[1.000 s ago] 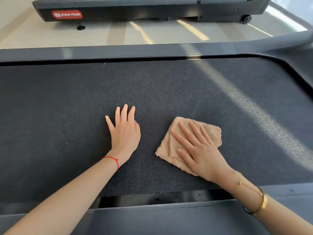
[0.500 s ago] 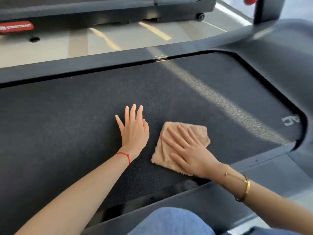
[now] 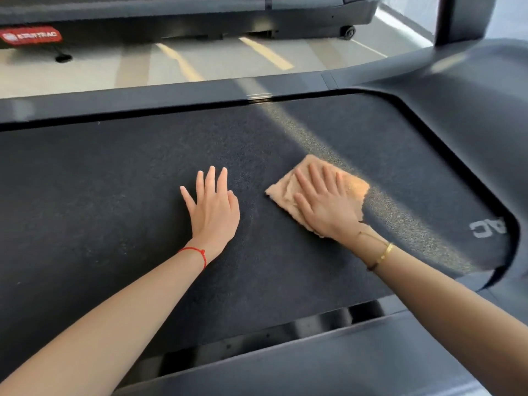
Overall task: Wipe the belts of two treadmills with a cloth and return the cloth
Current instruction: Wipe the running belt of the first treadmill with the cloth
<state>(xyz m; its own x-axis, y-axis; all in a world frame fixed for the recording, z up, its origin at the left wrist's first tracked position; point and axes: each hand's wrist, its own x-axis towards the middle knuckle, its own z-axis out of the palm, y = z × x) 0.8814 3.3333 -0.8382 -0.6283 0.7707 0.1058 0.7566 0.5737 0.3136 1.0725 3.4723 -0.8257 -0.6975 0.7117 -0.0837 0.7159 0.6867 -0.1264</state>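
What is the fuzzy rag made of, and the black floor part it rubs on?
The cloth looks like soft fleece or microfibre, tan and fluffy: its edges are shaggy and it wrinkles beside the right hand pressing it. The belt looks like rubbery, matte black sheet with a fine grainy texture that sparkles where the sunlight stripe crosses it. Both are guesses from looks alone.

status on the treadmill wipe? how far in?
Done: cannot tell; the belt shows no clear wiped area. In hand: right hand presses the cloth flat on this belt, left hand braces beside it. Left: the second treadmill behind, then returning the cloth.
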